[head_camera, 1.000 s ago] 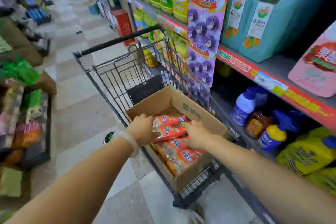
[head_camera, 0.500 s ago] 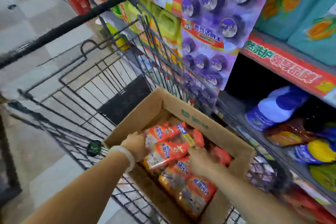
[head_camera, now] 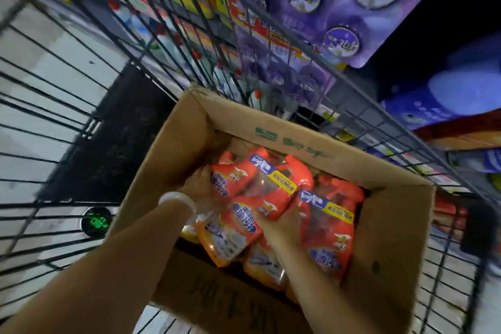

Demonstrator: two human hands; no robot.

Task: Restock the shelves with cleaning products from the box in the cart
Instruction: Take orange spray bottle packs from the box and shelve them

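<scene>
An open cardboard box (head_camera: 292,133) sits in a black wire cart (head_camera: 54,122) and holds several orange-red refill pouches with blue and yellow labels. My left hand (head_camera: 198,182) reaches in at the box's left side and grips the left edge of the upper pouch (head_camera: 244,179). My right hand (head_camera: 282,228) is buried among the pouches, its fingers hidden beneath an orange pouch (head_camera: 328,228) on the right. Whether it grips that pouch is not visible. A white band circles my left wrist.
Shelves stand right of the cart. A purple hanging card of round fresheners (head_camera: 349,0) hangs over the cart's side. Blue and white bottles (head_camera: 444,100) lie on a lower shelf at the right. Pale floor tiles (head_camera: 35,70) show through the cart's wires at the left.
The view has come much closer to the box. Both hands have gone deeper among the pouches, and the upper pouches are lifted and tilted.
</scene>
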